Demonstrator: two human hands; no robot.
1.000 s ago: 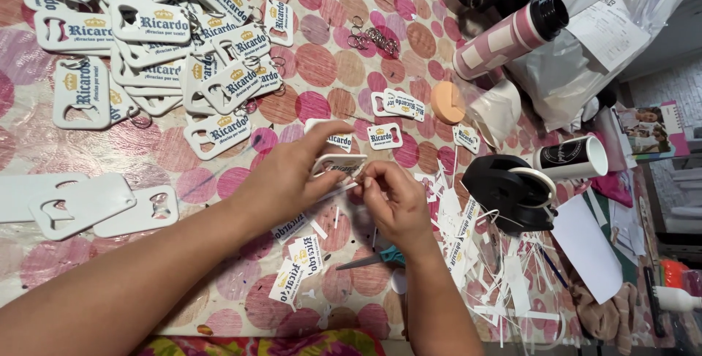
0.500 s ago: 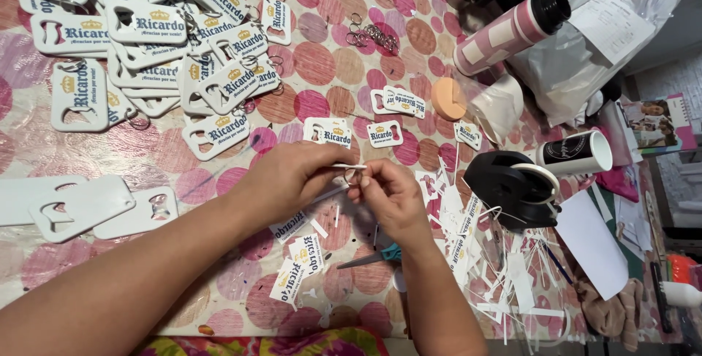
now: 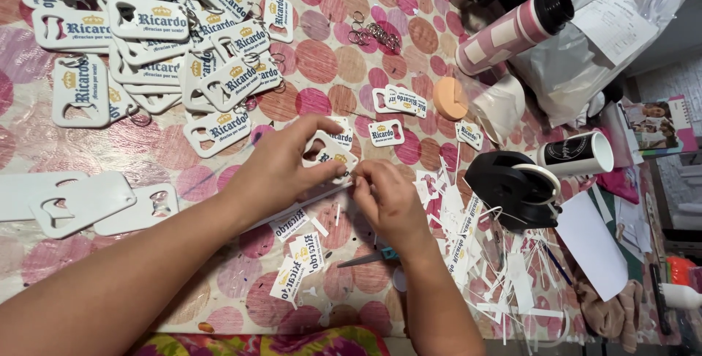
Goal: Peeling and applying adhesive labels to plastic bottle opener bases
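Note:
My left hand (image 3: 281, 166) holds a white bottle-opener tag (image 3: 329, 153) with blue print, thumb and fingers pinching its body. My right hand (image 3: 387, 195) presses its fingertips against the tag's right end, where a small metal ring seems to sit; the ring is mostly hidden. Both hands hover over a table covered with a pink dotted cloth (image 3: 322, 63). Small printed stickers (image 3: 303, 250) lie just below the hands.
A heap of printed white tags (image 3: 146, 27) fills the upper left; blank tags (image 3: 80, 202) lie at the left. Loose key rings (image 3: 373, 33), a black tape dispenser (image 3: 512, 188), a pink-and-white bottle (image 3: 512, 31), a cup (image 3: 578, 153) and paper scraps (image 3: 504, 283) crowd the right.
Both hands have stayed near the same spot. The tag has turned slightly in my left hand and my right fingers have closed on its end.

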